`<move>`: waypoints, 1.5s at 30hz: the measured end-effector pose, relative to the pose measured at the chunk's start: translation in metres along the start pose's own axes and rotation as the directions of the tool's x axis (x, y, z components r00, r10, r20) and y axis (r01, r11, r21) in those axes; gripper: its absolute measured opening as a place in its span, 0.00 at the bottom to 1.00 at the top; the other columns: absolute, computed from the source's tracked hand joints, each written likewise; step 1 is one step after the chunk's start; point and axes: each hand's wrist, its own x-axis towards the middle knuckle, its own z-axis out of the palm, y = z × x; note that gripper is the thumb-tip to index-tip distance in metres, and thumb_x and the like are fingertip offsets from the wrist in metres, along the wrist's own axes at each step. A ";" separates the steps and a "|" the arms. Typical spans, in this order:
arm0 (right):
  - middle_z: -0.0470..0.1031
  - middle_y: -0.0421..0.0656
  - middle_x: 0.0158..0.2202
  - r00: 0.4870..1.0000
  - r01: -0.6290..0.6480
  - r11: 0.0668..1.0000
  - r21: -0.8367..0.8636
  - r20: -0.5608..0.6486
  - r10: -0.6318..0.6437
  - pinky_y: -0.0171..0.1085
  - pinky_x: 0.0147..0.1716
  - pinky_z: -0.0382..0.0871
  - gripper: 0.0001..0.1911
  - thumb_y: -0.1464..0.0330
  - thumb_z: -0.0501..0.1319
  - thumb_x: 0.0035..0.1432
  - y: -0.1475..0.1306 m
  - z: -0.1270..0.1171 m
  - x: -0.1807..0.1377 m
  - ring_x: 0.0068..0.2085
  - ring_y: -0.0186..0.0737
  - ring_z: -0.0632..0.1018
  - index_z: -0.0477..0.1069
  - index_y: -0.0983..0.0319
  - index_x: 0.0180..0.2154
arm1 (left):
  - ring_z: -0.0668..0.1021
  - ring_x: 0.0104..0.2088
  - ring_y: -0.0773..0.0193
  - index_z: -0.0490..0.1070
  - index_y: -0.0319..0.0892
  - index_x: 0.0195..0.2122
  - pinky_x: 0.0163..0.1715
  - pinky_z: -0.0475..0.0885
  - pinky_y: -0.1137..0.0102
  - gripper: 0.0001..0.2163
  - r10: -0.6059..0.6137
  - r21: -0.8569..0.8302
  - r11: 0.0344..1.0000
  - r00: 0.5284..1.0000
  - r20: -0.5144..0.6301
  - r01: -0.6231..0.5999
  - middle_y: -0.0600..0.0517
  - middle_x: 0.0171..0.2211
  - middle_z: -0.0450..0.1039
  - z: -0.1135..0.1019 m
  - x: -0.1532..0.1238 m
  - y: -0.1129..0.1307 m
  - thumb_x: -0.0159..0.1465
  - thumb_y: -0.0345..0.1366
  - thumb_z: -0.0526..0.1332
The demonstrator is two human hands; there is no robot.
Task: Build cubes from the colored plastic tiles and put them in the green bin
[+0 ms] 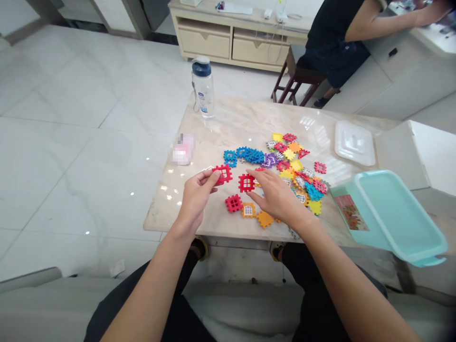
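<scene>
My left hand (197,194) pinches a red window tile (223,174) by its left edge, just above the marble table (221,128). My right hand (275,194) pinches a second red window tile (246,183) close beside the first; the two tiles are a small gap apart. Below them lie a red tile (233,203), an orange window tile (248,210) and an orange tile (265,219). A row of joined blue tiles (245,155) lies further back. A loose heap of coloured tiles (297,166) spreads to the right of my right hand.
A clear bottle with a blue cap (203,87) stands at the table's far left corner. A white lid (354,142) lies at the far right. A teal bin (392,216) sits off the right edge. Another person (335,38) sits on a stool beyond the table.
</scene>
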 end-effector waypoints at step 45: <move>0.85 0.56 0.58 0.924 0.133 0.991 0.035 0.358 -0.137 0.56 0.60 0.79 0.20 0.72 0.71 0.66 -0.019 0.042 0.011 0.59 0.61 0.84 0.81 0.61 0.59 | 0.85 0.42 0.60 0.81 0.45 0.39 0.37 0.74 0.70 0.12 0.053 -0.199 0.978 0.998 -0.025 -0.057 0.48 0.43 0.87 -0.034 -0.020 0.024 0.66 0.47 0.74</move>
